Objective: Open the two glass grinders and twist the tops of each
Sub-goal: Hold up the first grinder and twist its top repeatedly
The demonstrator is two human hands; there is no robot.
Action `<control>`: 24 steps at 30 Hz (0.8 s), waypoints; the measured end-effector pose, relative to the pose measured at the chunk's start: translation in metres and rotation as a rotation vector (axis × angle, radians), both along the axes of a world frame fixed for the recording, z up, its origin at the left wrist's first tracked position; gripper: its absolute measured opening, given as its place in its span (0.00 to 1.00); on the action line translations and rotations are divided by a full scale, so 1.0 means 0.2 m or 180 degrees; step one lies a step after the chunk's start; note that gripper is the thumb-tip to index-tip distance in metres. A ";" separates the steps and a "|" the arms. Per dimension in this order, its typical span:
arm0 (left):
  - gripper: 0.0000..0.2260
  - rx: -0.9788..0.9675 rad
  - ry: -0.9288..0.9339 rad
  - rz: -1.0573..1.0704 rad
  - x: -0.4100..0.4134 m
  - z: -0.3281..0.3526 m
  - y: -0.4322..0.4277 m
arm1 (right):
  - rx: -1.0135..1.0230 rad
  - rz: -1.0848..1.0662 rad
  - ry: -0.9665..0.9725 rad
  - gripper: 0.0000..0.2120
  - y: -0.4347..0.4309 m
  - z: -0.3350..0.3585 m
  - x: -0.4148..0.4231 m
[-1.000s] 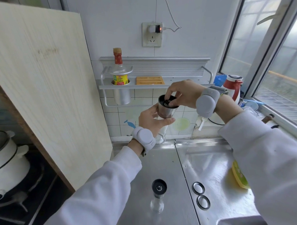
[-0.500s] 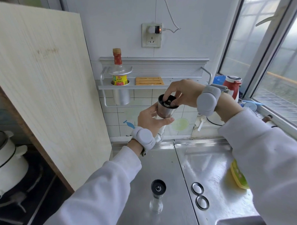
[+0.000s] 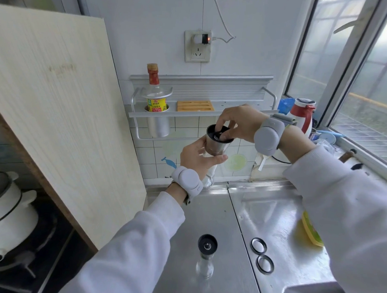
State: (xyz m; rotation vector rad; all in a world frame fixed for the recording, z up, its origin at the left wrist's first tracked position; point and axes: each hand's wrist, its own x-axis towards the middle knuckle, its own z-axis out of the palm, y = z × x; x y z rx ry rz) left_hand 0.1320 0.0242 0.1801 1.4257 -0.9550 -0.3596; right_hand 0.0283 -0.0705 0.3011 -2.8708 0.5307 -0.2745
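I hold one glass grinder [image 3: 214,145] up in front of the tiled wall. Its metal head with a black top faces me, and its clear glass body hangs below my palm. My left hand [image 3: 197,157] grips the grinder around the neck. My right hand [image 3: 237,123] comes from the right, its fingertips pinching the small part at the middle of the black top. The second glass grinder [image 3: 206,257] stands upright on the steel counter [image 3: 217,215] near me, untouched, with its black top showing. Two round lids [image 3: 261,254] lie on the counter just right of it.
A large wooden board [image 3: 62,120] leans on the left, with a white pot [image 3: 10,209] on the stove beside it. A wall rack [image 3: 200,109] carries a bottle and a wooden trivet. A yellow dish brush or bottle [image 3: 309,230] lies under my right sleeve. A red jug [image 3: 302,114] stands by the window.
My right fingers have shifted slightly on the grinder's top, and the grinder has tilted a little more towards me. The left hand keeps its grip. The counter grinder has not moved.
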 end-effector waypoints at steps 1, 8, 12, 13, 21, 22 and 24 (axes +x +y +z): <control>0.23 0.0009 0.0005 0.0016 0.00 0.00 0.00 | -0.0008 -0.0018 -0.0019 0.07 0.00 0.00 0.00; 0.25 0.0043 -0.0019 0.0010 0.00 -0.02 -0.01 | 0.0079 0.0062 0.0031 0.10 -0.01 0.00 -0.02; 0.23 0.0048 -0.0007 0.0001 0.00 -0.02 -0.01 | 0.0048 -0.0035 -0.0077 0.07 -0.01 -0.01 -0.01; 0.23 0.0052 -0.0006 0.0005 0.00 -0.01 -0.01 | 0.0102 -0.0032 -0.0067 0.07 -0.01 -0.01 -0.02; 0.21 0.0058 0.0048 -0.0053 -0.01 -0.02 -0.01 | 0.0083 -0.0044 -0.0078 0.06 -0.02 -0.02 -0.01; 0.21 0.0063 0.0050 -0.0051 -0.01 -0.02 -0.01 | 0.0093 -0.0064 -0.0088 0.06 -0.02 -0.02 -0.01; 0.21 0.0064 0.0041 -0.0039 -0.01 -0.02 -0.02 | 0.0140 -0.0060 -0.0067 0.06 -0.02 -0.02 -0.02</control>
